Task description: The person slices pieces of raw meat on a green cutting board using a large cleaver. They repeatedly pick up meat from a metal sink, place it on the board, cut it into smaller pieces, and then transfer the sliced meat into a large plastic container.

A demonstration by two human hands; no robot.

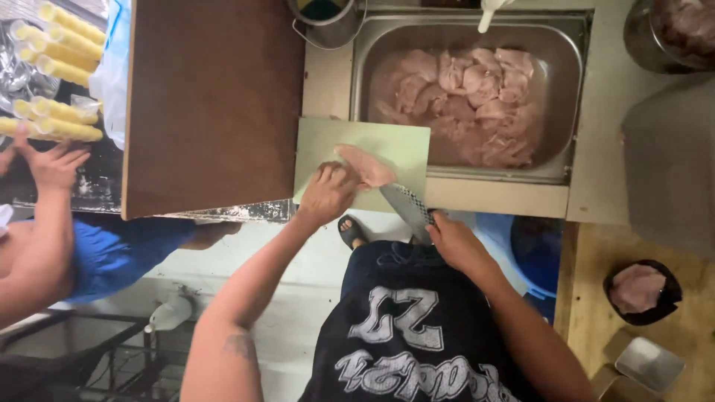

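Steel knife [407, 208] nearest the body: right hand [454, 240] has its grip clamped round the handle at the surface [491, 199] edge, blade running up-left toward the board. Tip looks to sit at or under the near end of the meat; exact contact can't be resolved.

Left hand [328, 192] lies fingers-down on the raw chicken piece [365, 165], grip curled and pressing it flat. Likely reason: pin the slippery piece so the blade can work against it without it skating. Whether the fingers pinch it or just press, cannot tell.

Chicken piece lies on the pale green cutting board [402, 145], on its near half. Long axis diagonal: upper-left to lower-right, roughly in line with the blade, narrower end toward the far left, broader end toward the knife.

Board overhangs the near rim of the metal tray [573, 89], probably so cut pieces go straight in. Tray is full of pink chicken pieces [469, 100].

Left of board: brown wooden panel [216, 97]. Far left, another person's hand [48, 160] by yellow tubes [63, 67]. Right, on the wooden surface: black bowl [640, 292] with more raw meat.
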